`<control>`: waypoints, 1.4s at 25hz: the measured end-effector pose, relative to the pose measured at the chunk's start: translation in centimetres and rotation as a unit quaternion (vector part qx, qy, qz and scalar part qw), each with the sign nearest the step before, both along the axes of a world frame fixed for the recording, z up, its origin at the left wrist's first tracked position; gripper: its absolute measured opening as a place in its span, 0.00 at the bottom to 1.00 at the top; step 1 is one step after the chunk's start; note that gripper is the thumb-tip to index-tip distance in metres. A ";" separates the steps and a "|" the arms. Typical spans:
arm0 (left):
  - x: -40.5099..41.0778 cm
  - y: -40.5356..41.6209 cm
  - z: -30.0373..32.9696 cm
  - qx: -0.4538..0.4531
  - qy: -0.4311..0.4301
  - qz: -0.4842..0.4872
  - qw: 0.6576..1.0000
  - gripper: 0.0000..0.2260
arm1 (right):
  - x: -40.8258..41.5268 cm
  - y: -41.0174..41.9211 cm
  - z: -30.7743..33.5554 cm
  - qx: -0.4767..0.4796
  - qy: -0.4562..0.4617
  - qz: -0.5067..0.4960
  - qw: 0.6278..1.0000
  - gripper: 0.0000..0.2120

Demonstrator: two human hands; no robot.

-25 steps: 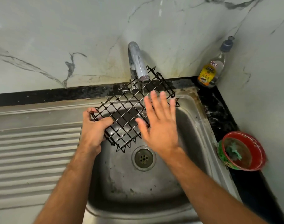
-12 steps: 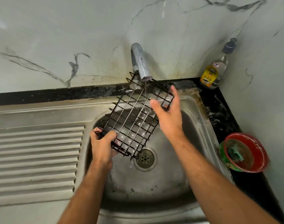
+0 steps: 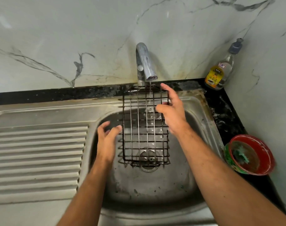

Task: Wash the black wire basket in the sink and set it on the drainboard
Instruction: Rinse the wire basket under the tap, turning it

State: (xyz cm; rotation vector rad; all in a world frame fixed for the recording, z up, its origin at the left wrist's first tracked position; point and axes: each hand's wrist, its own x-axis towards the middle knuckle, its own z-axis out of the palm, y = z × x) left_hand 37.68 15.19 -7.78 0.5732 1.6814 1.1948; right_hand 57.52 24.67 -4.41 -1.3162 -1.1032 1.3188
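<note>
Black basket (image 3: 145, 128) is hanging over the sink (image 3: 202, 111) under the tap (image 3: 145, 62); my right hand (image 3: 173, 111) is pinching its rim, left hand (image 3: 108, 137) spread beside it. One-handed, it's risking slipping.

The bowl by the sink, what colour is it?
The bowl is red inside, with green on its outer side; the head view shows it.

Your right hand (image 3: 172, 111) grips black wire basket (image 3: 145, 128) at its far right edge, holding it above sink (image 3: 155, 190) under tap (image 3: 144, 62). Thin stream of water hits grid. Your left hand (image 3: 107, 141), fingers loosely spread, just beside basket's left edge (contact unclear). Ribbed drainboard (image 3: 38, 152) at your left.
</note>
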 end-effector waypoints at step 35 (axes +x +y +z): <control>2.6 4.8 4.5 -0.040 -0.021 -0.022 0.999 0.34 | -1.3 -2.4 -0.1 0.413 -0.558 0.134 0.707 0.29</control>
